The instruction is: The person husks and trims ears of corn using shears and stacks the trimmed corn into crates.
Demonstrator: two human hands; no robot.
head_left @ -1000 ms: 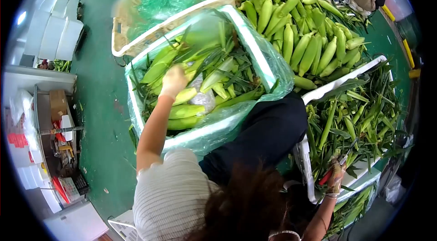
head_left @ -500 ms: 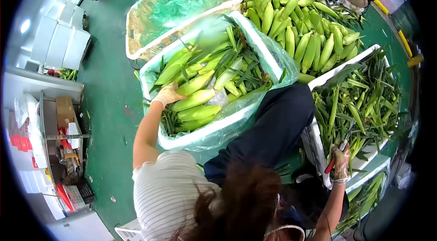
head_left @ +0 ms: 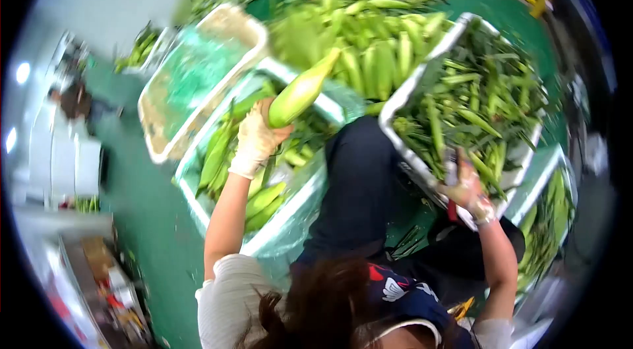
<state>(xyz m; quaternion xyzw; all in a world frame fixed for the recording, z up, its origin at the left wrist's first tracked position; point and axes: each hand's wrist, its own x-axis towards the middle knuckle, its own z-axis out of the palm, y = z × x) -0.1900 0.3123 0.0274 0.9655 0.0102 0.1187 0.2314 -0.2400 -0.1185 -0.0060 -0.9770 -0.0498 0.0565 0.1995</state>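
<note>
Apparently seated low over a green floor point(head_left: 148, 197), facing a broad heap of corn ears point(head_left: 376, 62), perhaps piled loose for easy picking. Flanked at the right by a white tub point(head_left: 395, 105) crammed with leaves and husks point(head_left: 488, 105), at the left by a foam box point(head_left: 260, 237) bearing more ears; probably set close on both sides to spare any leaning. Draped in green plastic over the rim, likely for protection. Backed by a beige crate point(head_left: 148, 121), touching or just apart, hard to tell. And now hoisting one corn ear point(head_left: 302, 93) above the box, gripped by the lower end with the left hand point(head_left: 257, 135) wrapped firmly round, leaving the pointed end free, tilted up and rightward. Over by the tub's near edge, holding a red-handled tool point(head_left: 452, 211) in the half-curled right hand point(head_left: 469, 189), thumb spread, details blurred.
</note>
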